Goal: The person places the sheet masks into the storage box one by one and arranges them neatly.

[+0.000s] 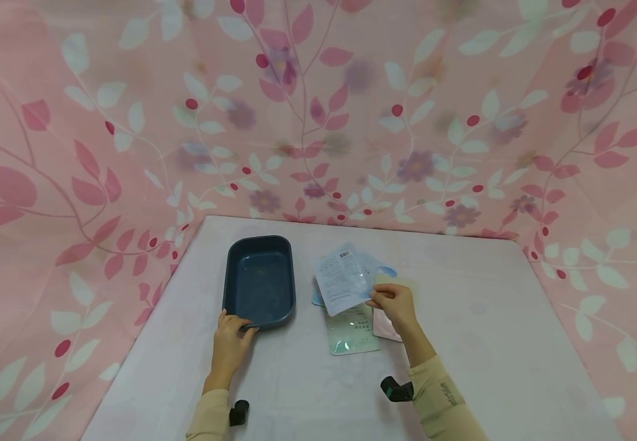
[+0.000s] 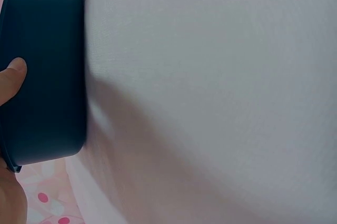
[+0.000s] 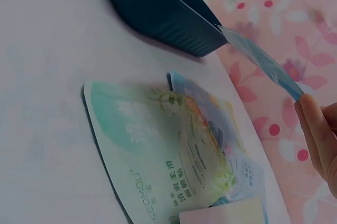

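A dark blue rectangular basin (image 1: pixel 260 275) stands on the white-covered table at the left. My left hand (image 1: pixel 229 344) grips its near rim, and in the left wrist view the thumb (image 2: pixel 15 77) lies against the outer wall. To the right, my right hand (image 1: pixel 395 305) pinches a white and light-blue sachet (image 1: pixel 342 280) by one edge, lifted over the other packets. In the right wrist view that sachet (image 3: pixel 266 66) is seen nearly edge-on. Beneath lie a green face-mask packet (image 3: pixel 145 150), a blue packet (image 1: pixel 375 263) and a pink packet (image 1: pixel 386 326), partly overlapping.
A pale yellow packet (image 1: pixel 410 284) shows behind the right hand. Pink floral cloth (image 1: pixel 318 122) hangs around the back and sides of the table (image 1: pixel 478 318). A black wrist camera (image 1: pixel 397 389) sits at the right sleeve, another (image 1: pixel 239 413) at the left.
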A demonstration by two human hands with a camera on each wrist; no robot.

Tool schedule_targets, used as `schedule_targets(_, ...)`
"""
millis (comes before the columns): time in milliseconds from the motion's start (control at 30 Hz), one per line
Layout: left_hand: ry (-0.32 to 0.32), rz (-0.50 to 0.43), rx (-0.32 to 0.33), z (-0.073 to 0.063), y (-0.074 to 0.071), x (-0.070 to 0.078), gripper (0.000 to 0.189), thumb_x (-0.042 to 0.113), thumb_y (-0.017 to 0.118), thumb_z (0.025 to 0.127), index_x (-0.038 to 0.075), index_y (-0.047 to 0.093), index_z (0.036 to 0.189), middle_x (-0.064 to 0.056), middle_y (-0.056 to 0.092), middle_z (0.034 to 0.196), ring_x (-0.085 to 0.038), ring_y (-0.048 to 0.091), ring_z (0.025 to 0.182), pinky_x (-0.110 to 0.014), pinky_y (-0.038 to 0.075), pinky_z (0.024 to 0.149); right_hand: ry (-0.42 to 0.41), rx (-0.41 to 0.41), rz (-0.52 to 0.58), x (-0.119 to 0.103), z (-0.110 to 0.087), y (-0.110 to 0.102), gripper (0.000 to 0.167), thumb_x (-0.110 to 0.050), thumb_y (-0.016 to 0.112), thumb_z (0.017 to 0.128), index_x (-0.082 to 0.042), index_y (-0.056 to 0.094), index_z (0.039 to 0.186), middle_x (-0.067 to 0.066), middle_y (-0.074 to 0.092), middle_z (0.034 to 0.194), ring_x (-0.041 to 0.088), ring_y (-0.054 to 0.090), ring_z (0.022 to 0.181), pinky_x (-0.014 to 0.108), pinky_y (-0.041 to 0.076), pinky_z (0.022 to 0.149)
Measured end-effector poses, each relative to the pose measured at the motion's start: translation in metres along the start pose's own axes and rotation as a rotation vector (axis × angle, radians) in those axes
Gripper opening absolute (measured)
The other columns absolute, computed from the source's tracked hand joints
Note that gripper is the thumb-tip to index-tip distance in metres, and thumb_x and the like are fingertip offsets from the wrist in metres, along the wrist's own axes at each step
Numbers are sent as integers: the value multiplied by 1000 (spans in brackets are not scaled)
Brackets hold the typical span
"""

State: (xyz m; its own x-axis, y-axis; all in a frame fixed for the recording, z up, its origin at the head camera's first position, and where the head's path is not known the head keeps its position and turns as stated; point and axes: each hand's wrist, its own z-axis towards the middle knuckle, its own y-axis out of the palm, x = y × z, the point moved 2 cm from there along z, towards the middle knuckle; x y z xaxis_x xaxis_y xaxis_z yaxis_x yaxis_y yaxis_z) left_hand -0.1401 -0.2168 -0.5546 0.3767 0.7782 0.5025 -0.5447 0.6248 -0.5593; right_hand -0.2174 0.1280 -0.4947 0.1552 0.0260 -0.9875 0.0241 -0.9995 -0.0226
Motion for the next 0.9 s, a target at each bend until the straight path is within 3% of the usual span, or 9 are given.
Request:
schedule_targets(200,-14,-5,-10,-1,2,0,23,-9,84,57,-5,66,72,-12,63,67,-30,57,74,-59,37,101,-10,-16,36,-3,3,14,27,15,56,84,23,53,110,23,61,87,9,66,62,20,58,67)
schedule_targets(667,-14,-8,-4,0,0,2,23,-10,83,57,-4,67,72,-11,64,67,-30,58,74,-62,36,100,-16,-61,-2,-9,7,44,26,11,59,85,19,57,110,31,61,97,14,68,65,25,59,69)
schedule_targets(900,-20,-6,-4,0,-1,1,23,-9,83,57,-4,67,72,-11,64,67,-30,58,75,-60,36,101,-4,-78,10,-6,12,54,25,12,59,84,18,58,108,28,63,91,19,69,66,25,59,68)
